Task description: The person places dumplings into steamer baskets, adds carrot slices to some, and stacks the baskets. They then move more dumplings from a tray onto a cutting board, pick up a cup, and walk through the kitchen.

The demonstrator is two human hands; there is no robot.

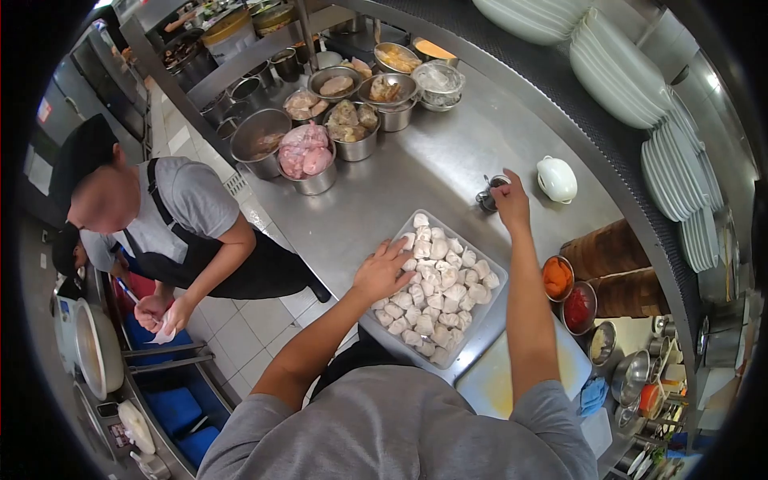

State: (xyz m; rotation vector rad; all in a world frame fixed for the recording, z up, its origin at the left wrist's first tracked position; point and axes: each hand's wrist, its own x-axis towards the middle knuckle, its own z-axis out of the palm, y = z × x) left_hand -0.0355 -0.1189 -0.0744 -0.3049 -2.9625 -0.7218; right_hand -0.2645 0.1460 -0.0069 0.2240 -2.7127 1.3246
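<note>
A clear rectangular tray [500,258] full of white pleated dumplings [436,280] sits on the steel counter before me. My left hand [384,274] lies over the tray's left edge, fingers spread, fingertips at the dumplings. Beyond the tray, my right hand [512,200] has its fingers bent at the rim of a small dark jar [485,200]; its thumb and fingertips partly hide the jar's top. Whatever sits inside the jar is too small to tell. Just right of that hand stands a white rounded pot [558,179].
Metal bowls of raw meat [306,152] crowd the counter's far left. A shelf of stacked white plates [676,168] overhangs the right. Near me lies a stained cutting board [484,376], with bowls of orange [558,276] and red food [578,308] beyond. A co-worker [188,208] stands left.
</note>
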